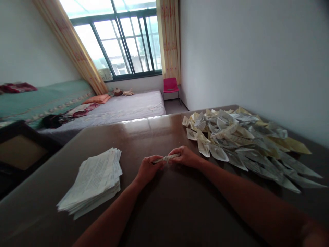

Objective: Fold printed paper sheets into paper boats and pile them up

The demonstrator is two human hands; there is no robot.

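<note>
Between my two hands, just above the brown table [154, 206], is a small piece of folded paper [167, 159] with print on it, seen nearly edge-on. My left hand [151, 168] pinches its left end, and my right hand [185, 156] grips its right end. Parts of the paper are hidden behind my fingers. To the left lies a stack of printed paper sheets [92, 178], its edges uneven. On the right side of the table spreads a heap of folded paper boats [228, 133], some white and some yellowish.
Beyond the table is a bed [138, 103] with a pillow [97, 99] and soft toys. A pink chair [170, 85] stands by the window wall. The wall [257, 61] runs close along the table's right side, and a dark chair [23, 151] is at the left.
</note>
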